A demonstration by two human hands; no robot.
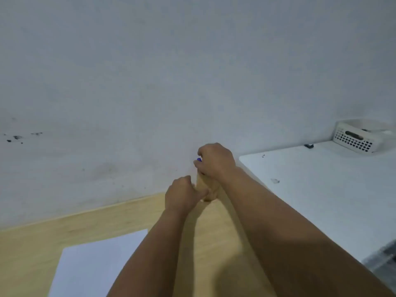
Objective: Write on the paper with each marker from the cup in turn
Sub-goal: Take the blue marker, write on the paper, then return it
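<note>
White paper lies flat at the near-left of the wooden desk. Left hand wraps the tan cup at the desk's far edge by the wall. Right hand is above the cup, fingers pinched on a blue-capped marker. White basket sits far right on a white table.

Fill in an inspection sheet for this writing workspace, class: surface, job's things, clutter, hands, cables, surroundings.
Surface: light wooden desk, against the wall.
Job's things: white paper flat at the near left, no writing visible; tan cup at the desk's back edge; blue marker tip showing above it.
Clutter: nothing seen on the desk.
Hands: left hand steadies the cup; right hand closed on the marker.
Cables: nothing seen.
Surroundings: scuffed grey wall; white table on the right carrying a white basket.
</note>
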